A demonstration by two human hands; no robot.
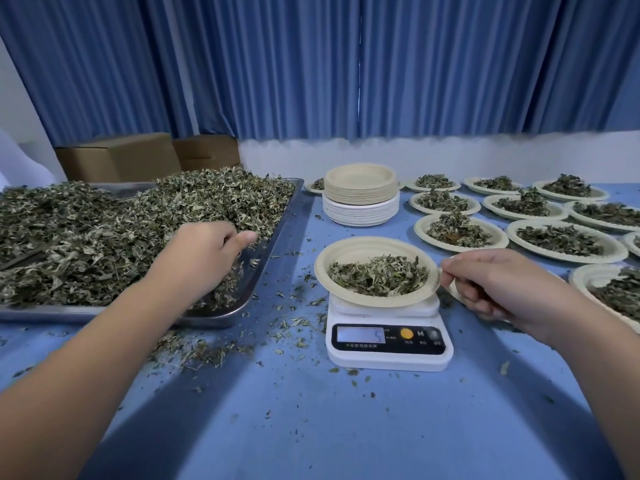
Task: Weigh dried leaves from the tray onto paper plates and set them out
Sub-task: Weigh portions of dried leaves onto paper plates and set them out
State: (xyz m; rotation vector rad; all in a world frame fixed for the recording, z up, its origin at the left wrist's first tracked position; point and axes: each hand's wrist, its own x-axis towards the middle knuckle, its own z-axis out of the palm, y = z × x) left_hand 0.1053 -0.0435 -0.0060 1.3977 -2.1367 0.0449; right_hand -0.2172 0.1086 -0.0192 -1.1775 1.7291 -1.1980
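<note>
One paper plate (353, 245) of leaves sits on the scale (388, 355), just left of the right hand (485, 282), whose thumb and forefinger pinch its near rim. Farther off, the left hand (197, 258) reaches down among the dried leaves (104, 230) in the tray (268, 249), fingers curled under; their grasp I cannot tell.
</note>
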